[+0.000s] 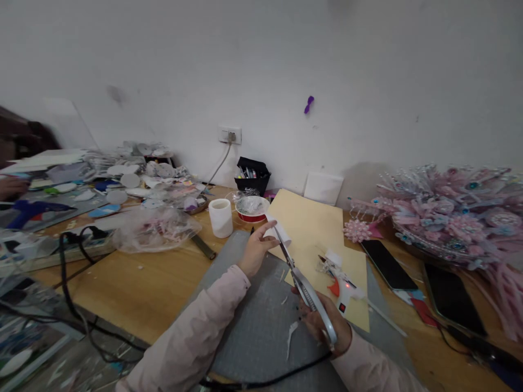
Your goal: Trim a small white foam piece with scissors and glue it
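Note:
My left hand [257,249] pinches a small white piece of paper [281,235] above the grey cutting mat [249,326]. In my right hand [322,321] is a pair of scissors [304,286] with pale grey handles, its blades pointing up and left at the edge of the white piece. Thin white offcuts [291,332] lie on the mat below. To the right of the scissors, a white glue gun [346,296] with an orange trigger and a lit red light rests on yellow card sheets [312,218].
A white roll [220,218] and a red-rimmed spool [252,209] stand behind my left hand. Two phones [389,265] and a pink beaded headpiece [453,218] are on the right. At left lie a plastic bag [155,228], a power strip, a blue glue gun [38,209] and another person's hand.

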Demonstrator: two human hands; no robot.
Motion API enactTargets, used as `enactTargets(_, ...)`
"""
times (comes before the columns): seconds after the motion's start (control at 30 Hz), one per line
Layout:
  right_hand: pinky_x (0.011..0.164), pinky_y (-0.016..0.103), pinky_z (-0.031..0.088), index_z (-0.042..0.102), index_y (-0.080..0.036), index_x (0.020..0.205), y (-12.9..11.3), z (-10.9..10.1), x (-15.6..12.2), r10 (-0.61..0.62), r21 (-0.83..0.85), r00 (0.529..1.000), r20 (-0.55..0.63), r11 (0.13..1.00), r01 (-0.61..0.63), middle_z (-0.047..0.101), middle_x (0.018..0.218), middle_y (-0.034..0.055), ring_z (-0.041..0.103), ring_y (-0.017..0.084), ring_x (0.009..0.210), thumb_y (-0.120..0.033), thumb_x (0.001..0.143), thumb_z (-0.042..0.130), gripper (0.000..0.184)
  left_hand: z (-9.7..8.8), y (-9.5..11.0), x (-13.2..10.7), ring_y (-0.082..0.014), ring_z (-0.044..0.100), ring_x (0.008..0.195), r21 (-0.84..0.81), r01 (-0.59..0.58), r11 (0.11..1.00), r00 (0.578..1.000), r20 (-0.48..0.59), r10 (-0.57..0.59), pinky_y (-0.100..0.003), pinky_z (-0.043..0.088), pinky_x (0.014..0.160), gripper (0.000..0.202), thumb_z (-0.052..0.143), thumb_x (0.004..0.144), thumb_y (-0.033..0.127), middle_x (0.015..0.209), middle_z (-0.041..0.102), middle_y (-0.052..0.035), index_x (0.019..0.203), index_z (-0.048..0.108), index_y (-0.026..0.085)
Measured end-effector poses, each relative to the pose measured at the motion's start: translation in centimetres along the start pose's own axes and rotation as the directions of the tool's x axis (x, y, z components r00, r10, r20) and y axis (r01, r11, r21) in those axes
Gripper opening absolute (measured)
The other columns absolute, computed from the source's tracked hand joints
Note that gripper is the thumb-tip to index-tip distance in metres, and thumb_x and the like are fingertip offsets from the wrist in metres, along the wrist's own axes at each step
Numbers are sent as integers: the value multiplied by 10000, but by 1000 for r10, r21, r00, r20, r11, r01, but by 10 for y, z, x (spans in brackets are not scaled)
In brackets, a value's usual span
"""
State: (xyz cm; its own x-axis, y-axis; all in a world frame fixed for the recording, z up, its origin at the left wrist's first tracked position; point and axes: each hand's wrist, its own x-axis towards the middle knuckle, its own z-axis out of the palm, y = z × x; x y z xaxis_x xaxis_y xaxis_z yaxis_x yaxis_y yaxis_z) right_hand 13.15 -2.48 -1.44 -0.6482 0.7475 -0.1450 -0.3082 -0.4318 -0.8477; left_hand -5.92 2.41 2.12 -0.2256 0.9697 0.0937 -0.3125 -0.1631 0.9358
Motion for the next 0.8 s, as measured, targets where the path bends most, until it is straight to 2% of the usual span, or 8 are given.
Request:
enactTargets(0.13, 253, 131, 196, 611, -159, 881, 1, -2, 2, 20, -27, 1000, -4, 999, -20, 421, 528, -86, 278, -15, 279, -333, 397, 803, 549, 0, 0, 0, -65, 416, 512, 5, -3, 1000, 1000, -9, 3, -186, 262, 473, 607, 641, 553, 134, 605, 536, 33, 1143, 498, 123)
enactTargets(0.4, 259, 134, 186, 590, -168, 922, 2, -3, 1, -38, -80, 998, 45, 996, 42, 400, 556, -86, 264, -19, 289, -354, 430, 783, 560, 2, 4, -2, -67, 438, 548, -40, -11, 999, 1000, -2, 10, -186, 296, 527, 595, 640, 543, 98, 613, 541, 38, 1122, 503, 111)
enactTargets(0.53, 259, 142, 191, 579, -152, 920, 1, -3, 1, -9, -84, 999, 31, 996, 11, 408, 546, -84, 265, -13, 293, -365, 434, 780, 568, 2, 5, -3, -64, 434, 545, -38, -4, 999, 1000, 1, 4, -186, 285, 522, 605, 638, 545, 105, 615, 538, 39, 1133, 495, 106)
enactTargets(0.67, 258, 137, 197, 581, -158, 911, 1, -4, 3, 18, -57, 999, 31, 998, -16, 399, 531, -95, 269, -17, 282, -332, 394, 794, 586, 2, 4, -2, -63, 434, 556, -41, -13, 999, 1000, 4, 13, -183, 286, 525, 607, 637, 540, 97, 644, 546, 32, 1129, 495, 101)
enactTargets(0.8, 245, 137, 194, 582, -170, 921, 3, -5, 3, 34, -66, 999, 23, 997, -32, 414, 549, -93, 269, -19, 265, -294, 413, 782, 559, 2, 4, -2, -60, 406, 528, -26, -16, 1000, 1000, 5, 17, -187, 273, 508, 569, 633, 552, 105, 620, 530, 39, 1107, 512, 114)
